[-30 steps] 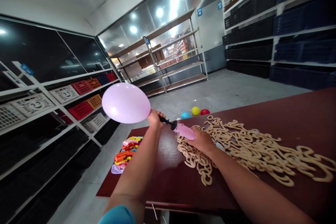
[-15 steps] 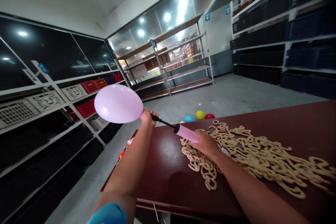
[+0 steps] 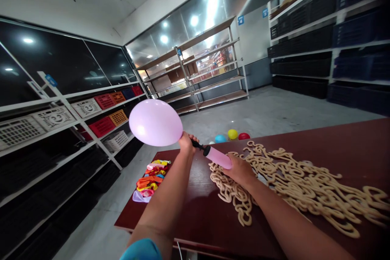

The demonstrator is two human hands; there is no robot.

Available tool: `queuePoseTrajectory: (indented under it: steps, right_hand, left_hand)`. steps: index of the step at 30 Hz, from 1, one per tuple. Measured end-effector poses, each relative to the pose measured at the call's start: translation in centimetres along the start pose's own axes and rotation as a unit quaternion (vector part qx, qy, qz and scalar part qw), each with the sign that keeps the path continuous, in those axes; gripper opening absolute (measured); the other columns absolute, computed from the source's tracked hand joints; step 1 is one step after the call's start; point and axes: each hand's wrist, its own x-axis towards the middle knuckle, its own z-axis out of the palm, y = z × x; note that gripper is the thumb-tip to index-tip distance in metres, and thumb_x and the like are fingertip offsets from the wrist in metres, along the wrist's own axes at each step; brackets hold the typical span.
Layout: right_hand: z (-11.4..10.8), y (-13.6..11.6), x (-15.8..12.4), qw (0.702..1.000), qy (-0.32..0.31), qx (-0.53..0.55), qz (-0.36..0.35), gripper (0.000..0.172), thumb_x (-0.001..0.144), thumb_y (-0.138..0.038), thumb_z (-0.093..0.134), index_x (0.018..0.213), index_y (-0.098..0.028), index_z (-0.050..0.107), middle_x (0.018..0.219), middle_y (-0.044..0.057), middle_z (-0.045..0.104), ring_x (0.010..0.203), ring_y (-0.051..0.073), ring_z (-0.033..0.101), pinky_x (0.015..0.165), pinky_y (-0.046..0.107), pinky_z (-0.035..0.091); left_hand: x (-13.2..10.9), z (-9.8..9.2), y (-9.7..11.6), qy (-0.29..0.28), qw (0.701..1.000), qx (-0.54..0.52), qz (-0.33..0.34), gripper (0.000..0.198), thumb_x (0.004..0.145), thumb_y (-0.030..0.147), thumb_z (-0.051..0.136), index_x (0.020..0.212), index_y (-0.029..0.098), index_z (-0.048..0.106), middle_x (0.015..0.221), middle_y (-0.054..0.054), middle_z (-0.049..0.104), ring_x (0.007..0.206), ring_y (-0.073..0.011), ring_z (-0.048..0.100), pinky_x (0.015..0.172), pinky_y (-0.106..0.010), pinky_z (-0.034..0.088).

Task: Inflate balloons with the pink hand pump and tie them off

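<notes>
A large inflated lilac balloon [image 3: 155,122] sticks out to the left of my left hand [image 3: 187,143]. That hand is closed around the balloon's neck and the black end of a balloon pump; its fingers hide where the two meet. The pump's pink barrel [image 3: 218,157] is wrapped in my right hand [image 3: 240,169], over the table. Only a short stretch of the black rod [image 3: 199,145] shows between the hands. Beneath my right hand and forearm spreads a heap of tan, curly, rope-like pieces [image 3: 292,174].
Several flat, uninflated balloons [image 3: 150,180] lie at the left end of the dark red table [image 3: 195,203]. Beyond its far edge are blue [image 3: 220,138], yellow [image 3: 232,134] and red balloons [image 3: 244,136]. Shelves with crates [image 3: 87,107] stand left; racks with dark bins [image 3: 301,65] stand right.
My left hand and the inflated balloon have moved right, toward my right hand, and less of the pump's rod shows. The flat balloons on the table have come into fuller view.
</notes>
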Motion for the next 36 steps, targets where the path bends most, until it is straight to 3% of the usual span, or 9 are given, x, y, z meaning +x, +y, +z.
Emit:
queuePoseTrajectory:
  steps: [4,8,12,18,21,24,32,36]
  right_hand:
    - [-0.2,0.0,0.1,1.0,0.008,-0.004,0.006,0.04,0.065,-0.038,0.065,0.099,-0.021,0.053,0.09,0.004,0.063,0.079,0.021,0.058,0.061,0.026,0.03]
    - [-0.4,-0.3,0.0,1.0,0.009,-0.008,-0.01,0.034,0.066,-0.039,0.063,0.093,-0.021,0.053,0.086,0.003,0.062,0.076,0.019,0.058,0.058,0.025,0.029]
    - [-0.6,-0.6,0.0,1.0,0.005,-0.01,-0.019,0.029,0.067,-0.035,0.063,0.09,-0.021,0.053,0.086,0.003,0.061,0.077,0.018,0.057,0.058,0.025,0.028]
    - [-0.8,-0.8,0.0,1.0,0.011,-0.002,-0.02,0.028,0.066,-0.03,0.062,0.092,-0.022,0.053,0.086,0.002,0.061,0.08,0.019,0.057,0.06,0.025,0.029]
    - [-0.7,-0.8,0.0,1.0,0.022,-0.006,-0.017,0.029,0.065,-0.032,0.064,0.09,-0.022,0.052,0.085,0.002,0.062,0.077,0.019,0.057,0.059,0.025,0.028]
    - [-0.6,-0.8,-0.1,1.0,0.02,-0.011,-0.013,0.028,0.065,-0.034,0.064,0.087,-0.022,0.052,0.082,0.002,0.062,0.074,0.018,0.057,0.057,0.025,0.027]
    - [-0.1,-0.5,-0.1,1.0,0.014,-0.024,-0.009,0.028,0.066,-0.037,0.063,0.087,-0.022,0.052,0.081,0.002,0.062,0.074,0.019,0.058,0.057,0.026,0.026]
    - [-0.3,-0.5,0.0,1.0,0.008,-0.03,-0.002,0.029,0.067,-0.037,0.063,0.089,-0.021,0.053,0.084,0.003,0.063,0.075,0.019,0.059,0.057,0.026,0.026]
  left_hand:
    - [-0.5,0.3,-2.0,0.0,1.0,0.0,-0.014,0.025,0.077,0.028,0.047,0.063,0.021,0.027,0.048,0.006,0.028,0.036,-0.0087,0.032,0.039,-0.024,0.03]
    - [-0.5,0.0,-1.2,-0.008,1.0,-0.003,-0.01,0.025,0.075,0.024,0.046,0.062,0.021,0.025,0.047,0.006,0.027,0.037,-0.0092,0.032,0.04,-0.024,0.031]
    - [0.0,-0.8,1.8,-0.003,1.0,-0.009,0.007,0.026,0.075,0.025,0.047,0.062,0.021,0.025,0.048,0.006,0.026,0.036,-0.0083,0.031,0.04,-0.024,0.03]
    - [1.8,-1.9,8.5,-0.009,0.997,-0.011,0.077,0.025,0.077,0.022,0.044,0.062,0.021,0.024,0.048,0.007,0.025,0.035,-0.0078,0.031,0.039,-0.023,0.028]
    - [2.1,-2.0,9.6,-0.022,0.995,-0.015,0.096,0.025,0.079,0.023,0.043,0.062,0.021,0.024,0.048,0.007,0.026,0.036,-0.0075,0.031,0.039,-0.023,0.028]
    - [1.7,-1.6,8.2,-0.018,0.996,-0.013,0.084,0.026,0.079,0.025,0.044,0.063,0.021,0.024,0.049,0.007,0.025,0.035,-0.0075,0.03,0.04,-0.023,0.028]
    - [-0.1,-0.3,-0.2,-0.011,1.0,0.004,-0.006,0.024,0.078,0.026,0.046,0.064,0.021,0.027,0.048,0.007,0.027,0.036,-0.0083,0.033,0.04,-0.023,0.03]
    - [-0.5,-0.1,-1.8,-0.002,1.0,-0.004,-0.012,0.025,0.077,0.027,0.048,0.064,0.021,0.028,0.048,0.007,0.028,0.036,-0.0078,0.033,0.041,-0.023,0.031]
